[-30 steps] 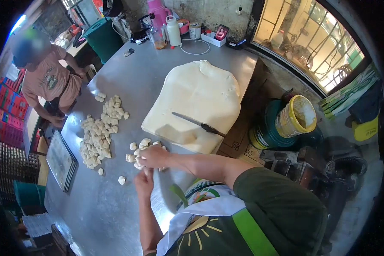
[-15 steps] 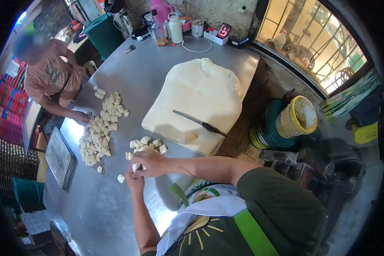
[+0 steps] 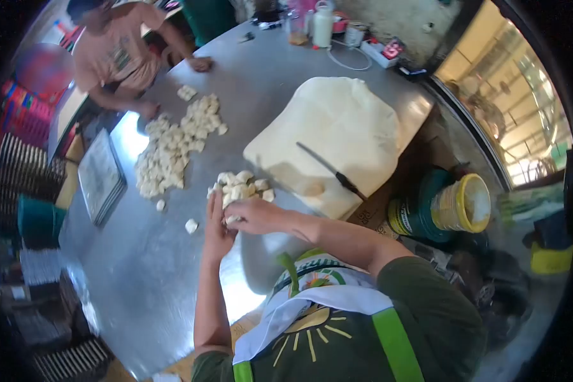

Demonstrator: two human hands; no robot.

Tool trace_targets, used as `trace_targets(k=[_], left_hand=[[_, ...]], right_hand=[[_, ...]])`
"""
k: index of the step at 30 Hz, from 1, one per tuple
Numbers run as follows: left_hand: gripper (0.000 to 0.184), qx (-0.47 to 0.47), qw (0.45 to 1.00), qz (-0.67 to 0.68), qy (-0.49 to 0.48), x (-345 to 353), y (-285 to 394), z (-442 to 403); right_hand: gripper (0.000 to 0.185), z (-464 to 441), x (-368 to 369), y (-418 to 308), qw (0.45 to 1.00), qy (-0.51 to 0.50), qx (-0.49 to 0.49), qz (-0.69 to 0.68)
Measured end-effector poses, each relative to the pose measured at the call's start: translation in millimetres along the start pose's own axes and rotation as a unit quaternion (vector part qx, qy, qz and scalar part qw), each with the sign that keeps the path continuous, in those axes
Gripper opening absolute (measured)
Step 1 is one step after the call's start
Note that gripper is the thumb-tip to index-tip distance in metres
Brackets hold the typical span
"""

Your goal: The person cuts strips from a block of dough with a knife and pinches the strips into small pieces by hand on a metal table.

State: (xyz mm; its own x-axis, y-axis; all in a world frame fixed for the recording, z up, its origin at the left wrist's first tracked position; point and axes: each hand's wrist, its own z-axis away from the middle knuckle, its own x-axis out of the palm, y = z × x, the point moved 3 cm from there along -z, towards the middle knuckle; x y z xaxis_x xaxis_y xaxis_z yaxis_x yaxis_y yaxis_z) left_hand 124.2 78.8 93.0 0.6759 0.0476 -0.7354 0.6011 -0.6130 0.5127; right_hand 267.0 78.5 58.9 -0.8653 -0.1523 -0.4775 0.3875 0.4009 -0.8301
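Observation:
My right hand (image 3: 256, 216) is closed round a small piece of dough (image 3: 233, 219), with a bit of pale dough showing below the fingers. Close against it stands my left hand (image 3: 217, 226), its fingers stretched up and away from me. Just beyond both hands lies a small heap of cut dough pieces (image 3: 240, 186), partly hidden by the fingers. A single dough piece (image 3: 191, 226) rests on the metal table (image 3: 153, 280) to the left. Farther right, a knife (image 3: 321, 160) with a black handle lies on a large slab of dough (image 3: 337, 121).
A larger pile of dough pieces (image 3: 172, 149) lies at the left, with a co-worker's hand (image 3: 148, 109) beside it. Stacked trays (image 3: 99, 175) sit at the left edge. Bottles and a white jug (image 3: 323, 27) stand at the back; a yellow-rimmed bucket (image 3: 455, 207) is at the right.
The view has shifted, so the table's contents appear farther right. My left hand's fingers have straightened upward beside the heap. The co-worker's other hand now rests on the table edge.

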Motion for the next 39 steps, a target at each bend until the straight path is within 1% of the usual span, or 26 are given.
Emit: trace_targets(k=[1, 3, 4, 6, 10, 11, 12, 13, 15, 16, 17, 18, 21, 23, 25, 26, 28, 29, 30, 32, 33, 34, 35, 36, 37, 39], left_hand=[[0.047, -0.121, 0.983, 0.115, -0.072, 10.6, -23.0, 6.7], [0.041, -0.334, 0.855, 0.342, -0.201, 37.1, -56.5, 22.0], [0.041, -0.339, 0.854, 0.342, -0.198, 45.4, -53.3, 25.0], [0.021, -0.176, 0.948, 0.244, -0.107, 58.6, -32.1, 28.3], [0.019, -0.124, 0.917, 0.321, -0.200, 29.6, 8.1, 14.6], [0.019, -0.131, 0.915, 0.323, -0.205, 28.5, -3.6, 18.9], [0.024, -0.210, 0.903, 0.335, -0.166, 26.0, -31.7, 22.3], [0.028, -0.286, 0.886, 0.344, -0.121, 21.8, -63.0, 23.0], [0.042, -0.274, 0.957, 0.044, -0.082, -9.9, -132.4, 33.1], [0.049, -0.287, 0.951, -0.039, -0.108, -16.4, -174.7, 57.1], [0.057, -0.297, 0.938, -0.121, -0.132, -9.0, -210.1, 80.3], [0.057, -0.298, 0.938, -0.119, -0.134, 9.8, -225.3, 86.0], [0.070, -0.129, 0.966, -0.042, -0.218, 56.0, -232.9, 73.4], [0.081, -0.138, 0.970, 0.132, -0.151, 91.4, -186.8, 26.6], [0.081, -0.149, 0.960, 0.110, -0.208, 107.1, -161.1, -14.4], [0.081, -0.147, 0.961, 0.110, -0.208, 106.2, -168.3, -27.8], [0.075, -0.140, 0.917, 0.296, -0.226, 99.4, -185.4, -55.8], [0.073, -0.187, 0.905, 0.320, -0.209, 85.2, -191.4, -73.0], [0.071, -0.235, 0.890, 0.342, -0.191, 63.4, -192.5, -91.4], [0.072, -0.239, 0.829, 0.495, -0.102, 15.9, -189.5, -123.1], [0.072, -0.239, 0.831, 0.492, -0.103, 9.4, -196.5, -130.5], [0.074, -0.193, 0.902, 0.386, -0.006, -4.1, -203.3, -140.0], [0.075, -0.138, 0.948, 0.271, 0.093, -15.3, -204.5, -145.5], [0.075, -0.134, 0.949, 0.270, 0.092, -13.8, -203.9, -140.7], [0.073, -0.196, 0.920, 0.332, 0.069, -6.5, -204.0, -124.5], [0.067, -0.265, 0.875, 0.404, 0.026, 15.4, -197.1, -79.8]], right_hand=[[0.044, 1.0, -6.0, -6.1, 0.998, 0.001, 0.023, -0.058], [0.043, 1.9, -11.7, -2.1, 0.993, -0.001, 0.046, -0.112], [0.043, 4.5, -9.7, 7.6, 0.996, 0.011, 0.074, -0.048], [0.041, 9.4, -3.4, 26.5, 0.988, 0.035, 0.130, 0.077], [0.043, 4.3, -10.1, 80.9, 0.951, -0.063, 0.243, 0.179], [0.052, 12.6, -16.8, 94.7, 0.964, 0.004, 0.222, 0.146], [0.062, 15.3, -28.0, 96.3, 0.971, 0.069, 0.196, 0.115], [0.062, 17.1, -34.9, 98.7, 0.972, 0.062, 0.193, 0.116], [0.080, 29.0, -44.5, 63.8, 0.969, -0.008, 0.246, -0.011], [0.089, 37.7, -48.0, 56.0, 0.960, -0.039, 0.269, -0.072], [0.097, 60.6, -44.3, 75.0, 0.966, -0.035, 0.255, -0.005], [0.105, 80.2, -33.9, 94.0, 0.968, -0.034, 0.242, 0.062], [0.103, 74.4, -7.1, 104.8, 0.961, -0.032, 0.227, 0.153], [0.102, 44.1, 2.4, 107.8, 0.955, -0.027, 0.219, 0.200], [0.100, -21.3, 5.6, 107.0, 0.955, -0.074, 0.242, 0.153], [0.100, -38.7, 4.8, 118.9, 0.955, -0.072, 0.242, 0.154], [0.097, -72.9, 4.2, 141.3, 0.958, -0.117, 0.191, 0.178], [0.097, -91.7, -0.1, 140.3, 0.959, -0.116, 0.190, 0.178], [0.097, -113.0, -9.0, 129.1, 0.968, -0.060, 0.178, 0.169], [0.096, -151.1, -12.4, 118.4, 0.973, 0.092, 0.138, 0.164], [0.095, -165.1, -9.3, 113.3, 0.962, 0.189, 0.110, 0.166], [0.095, -174.6, -1.2, 107.3, 0.961, 0.192, 0.111, 0.164], [0.089, -184.5, 6.9, 100.0, 0.970, 0.160, 0.091, 0.159], [0.083, -189.2, 8.4, 92.4, 0.977, 0.129, 0.071, 0.155], [0.083, -184.4, 1.3, 88.2, 0.976, 0.132, 0.071, 0.156], [0.066, -160.3, -0.4, 86.8, 0.971, -0.208, 0.111, 0.041]])
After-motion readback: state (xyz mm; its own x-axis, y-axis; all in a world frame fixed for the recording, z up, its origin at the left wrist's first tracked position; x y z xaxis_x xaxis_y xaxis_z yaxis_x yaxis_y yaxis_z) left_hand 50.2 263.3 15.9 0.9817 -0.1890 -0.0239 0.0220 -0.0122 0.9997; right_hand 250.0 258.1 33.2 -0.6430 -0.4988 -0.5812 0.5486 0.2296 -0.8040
